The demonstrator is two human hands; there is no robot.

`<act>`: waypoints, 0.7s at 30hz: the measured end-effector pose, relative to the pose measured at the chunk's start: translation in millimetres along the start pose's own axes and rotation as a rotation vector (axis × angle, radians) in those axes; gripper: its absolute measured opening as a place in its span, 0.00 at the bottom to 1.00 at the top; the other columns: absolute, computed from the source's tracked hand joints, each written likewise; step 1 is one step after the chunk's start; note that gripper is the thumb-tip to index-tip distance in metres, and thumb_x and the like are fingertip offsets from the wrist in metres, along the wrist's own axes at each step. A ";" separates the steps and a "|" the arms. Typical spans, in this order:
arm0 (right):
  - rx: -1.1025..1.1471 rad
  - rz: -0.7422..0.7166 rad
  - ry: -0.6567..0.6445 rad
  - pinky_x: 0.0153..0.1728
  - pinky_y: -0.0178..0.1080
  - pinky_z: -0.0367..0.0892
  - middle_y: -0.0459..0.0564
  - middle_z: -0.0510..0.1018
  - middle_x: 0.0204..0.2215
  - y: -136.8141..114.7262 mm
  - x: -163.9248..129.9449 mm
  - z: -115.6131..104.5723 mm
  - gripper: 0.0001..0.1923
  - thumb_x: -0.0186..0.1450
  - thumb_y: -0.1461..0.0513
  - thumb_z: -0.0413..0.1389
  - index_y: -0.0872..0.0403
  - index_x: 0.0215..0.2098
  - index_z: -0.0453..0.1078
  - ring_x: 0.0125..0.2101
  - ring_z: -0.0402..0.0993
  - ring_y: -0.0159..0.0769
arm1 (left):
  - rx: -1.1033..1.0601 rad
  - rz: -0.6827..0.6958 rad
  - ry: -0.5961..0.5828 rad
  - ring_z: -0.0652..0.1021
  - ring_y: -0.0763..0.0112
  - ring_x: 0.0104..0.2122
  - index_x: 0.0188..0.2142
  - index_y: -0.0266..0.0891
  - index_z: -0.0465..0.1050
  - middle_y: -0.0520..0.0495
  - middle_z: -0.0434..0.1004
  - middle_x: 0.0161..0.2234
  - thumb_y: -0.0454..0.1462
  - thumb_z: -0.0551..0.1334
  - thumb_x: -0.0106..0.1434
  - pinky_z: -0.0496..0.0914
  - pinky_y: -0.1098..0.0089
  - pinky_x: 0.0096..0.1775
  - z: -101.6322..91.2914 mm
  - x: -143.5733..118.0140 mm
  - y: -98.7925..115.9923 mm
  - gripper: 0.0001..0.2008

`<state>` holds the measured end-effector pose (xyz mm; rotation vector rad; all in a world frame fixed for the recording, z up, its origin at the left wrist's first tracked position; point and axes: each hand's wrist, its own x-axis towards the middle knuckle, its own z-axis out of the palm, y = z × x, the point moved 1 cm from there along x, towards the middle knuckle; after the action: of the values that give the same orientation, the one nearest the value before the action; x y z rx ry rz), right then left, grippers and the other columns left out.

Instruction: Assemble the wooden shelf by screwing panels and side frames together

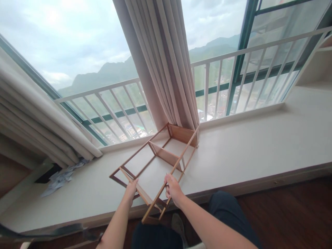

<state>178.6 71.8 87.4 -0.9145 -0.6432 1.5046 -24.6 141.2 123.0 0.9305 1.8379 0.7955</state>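
A wooden shelf frame (158, 159) lies on its side on the white window ledge (246, 152), its far end against the curtain (166, 62). Thin wooden rails run along its length and brown panels cross it. My left hand (131, 189) grips a rail at the near left end of the frame. My right hand (173, 188) holds the long rail on the near right side. The near end of the frame juts out over the ledge's front edge, above my legs.
Windows with a white railing (249, 83) run behind the ledge. A second curtain (38, 121) hangs at the left. Crumpled paper (61, 178) lies on the ledge at the left. Dark wooden floor (298, 214) is at the lower right.
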 end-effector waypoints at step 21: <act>0.029 -0.001 -0.024 0.12 0.30 0.61 0.40 0.66 0.28 -52.5 -13.6 -33.9 0.15 0.60 0.51 0.56 0.51 0.29 0.57 0.14 0.45 0.18 | 0.209 0.426 -0.025 0.80 0.59 0.38 0.55 0.34 0.73 0.40 0.81 0.41 0.45 0.64 0.58 0.70 0.64 0.46 32.1 -162.5 -76.1 0.27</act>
<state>235.7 62.5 114.8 -0.8749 -0.6374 1.5224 34.8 -31.1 117.7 1.4920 1.7465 0.8490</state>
